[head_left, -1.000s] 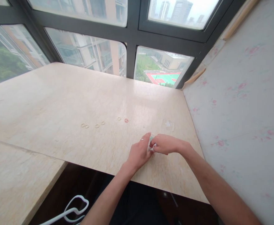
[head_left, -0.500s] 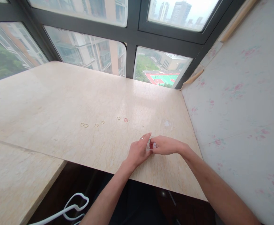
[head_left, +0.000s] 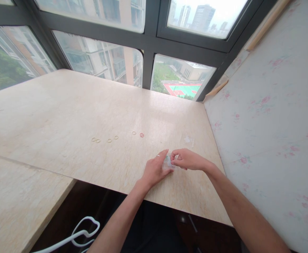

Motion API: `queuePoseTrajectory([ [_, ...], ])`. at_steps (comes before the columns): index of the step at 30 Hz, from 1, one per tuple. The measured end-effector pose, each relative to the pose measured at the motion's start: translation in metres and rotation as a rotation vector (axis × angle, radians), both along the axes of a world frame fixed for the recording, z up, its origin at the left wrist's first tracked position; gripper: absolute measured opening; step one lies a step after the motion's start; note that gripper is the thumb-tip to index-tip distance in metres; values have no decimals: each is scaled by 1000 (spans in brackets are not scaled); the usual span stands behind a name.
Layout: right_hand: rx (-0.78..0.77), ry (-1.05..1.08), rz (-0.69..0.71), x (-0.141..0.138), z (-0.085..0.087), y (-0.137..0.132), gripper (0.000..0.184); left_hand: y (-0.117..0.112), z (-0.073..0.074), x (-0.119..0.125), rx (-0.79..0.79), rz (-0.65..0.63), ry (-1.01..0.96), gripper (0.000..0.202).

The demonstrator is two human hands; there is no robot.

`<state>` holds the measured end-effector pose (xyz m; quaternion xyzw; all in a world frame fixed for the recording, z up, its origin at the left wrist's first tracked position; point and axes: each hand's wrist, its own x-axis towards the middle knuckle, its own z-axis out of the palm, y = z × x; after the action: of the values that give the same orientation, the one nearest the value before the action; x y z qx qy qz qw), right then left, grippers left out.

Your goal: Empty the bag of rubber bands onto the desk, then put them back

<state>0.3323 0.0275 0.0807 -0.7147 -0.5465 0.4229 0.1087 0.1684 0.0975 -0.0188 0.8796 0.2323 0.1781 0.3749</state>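
My left hand (head_left: 155, 168) rests on the stone counter, its thumb and fingers around a small clear plastic packet or box (head_left: 166, 163) with a greenish patch; which of the two I cannot tell. A ring shows on one finger. Right above that clear thing, my right hand (head_left: 187, 159) is closed in a pinch at its right side. What the pinch holds, if anything, is too small to make out. Farther off to the left lie several thin yellowish bands (head_left: 109, 140), and a red band (head_left: 142, 135) lies beside one of them.
The pale stone counter (head_left: 64, 112) runs to a dark window frame (head_left: 180, 44). A flowered wall (head_left: 264, 133) bounds it on the right. A whitish mark or clear film (head_left: 188, 140) is beyond my right hand. A white looped tube (head_left: 74, 236) stands below the front edge.
My right hand has lifted slightly away from the clear thing and its fingers have drawn into a pinch. The red seen between my hands no longer shows. The left hand has hardly moved.
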Motion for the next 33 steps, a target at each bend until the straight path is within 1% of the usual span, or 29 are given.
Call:
queuePoseTrajectory([
  [2, 93, -37, -68, 0, 0, 1, 14, 1, 0, 0, -18, -5, -5, 81],
  [3, 130, -77, -80, 0, -1, 3, 15, 2, 0, 0, -30, -8, -8, 83],
  [5, 160, -172, -59, -2, -2, 7, 16, 4, 2, -1, -56, -11, -20, 89],
  [8, 154, -307, 2, -5, -5, 11, 16, 6, 3, -6, -112, -1, -49, 94],
  [11, 215, -357, -21, -6, -5, 11, 17, 6, 4, -16, -230, 8, -96, 89],
  [14, 289, -335, -81, -3, -2, 3, 20, 4, 6, -30, -385, 12, -167, 83],
  [15, 303, -320, -104, -3, -1, -2, 21, 4, 7, -36, -413, 23, -187, 80],
  [17, 312, -274, -167, -2, 0, -14, 23, 8, 12, -48, -413, 58, -218, 73],
  [20, 326, -180, -300, -7, -6, -37, 27, 24, 22, -70, -335, 160, -253, 60],
  [22, 366, -104, -380, -16, -17, -54, 31, 42, 28, -87, -258, 280, -261, 52],
  [24, 388, -33, -442, -29, -31, -70, 33, 65, 32, -103, -155, 436, -237, 46],
  [26, 392, 27, -483, -46, -45, -81, 34, 91, 33, -118, 4, 601, -198, 39],
  [28, 393, 74, -497, -64, -56, -87, 35, 116, 31, -133, 195, 699, -93, 36],
  [30, 392, 113, -482, -81, -62, -89, 35, 138, 27, -146, 369, 698, 56, 38],
  [31, 385, 131, -460, -88, -64, -88, 34, 147, 25, -151, 430, 687, 134, 40],
  [33, 369, 155, -396, -98, -65, -84, 34, 158, 20, -161, 473, 698, 270, 47],
])
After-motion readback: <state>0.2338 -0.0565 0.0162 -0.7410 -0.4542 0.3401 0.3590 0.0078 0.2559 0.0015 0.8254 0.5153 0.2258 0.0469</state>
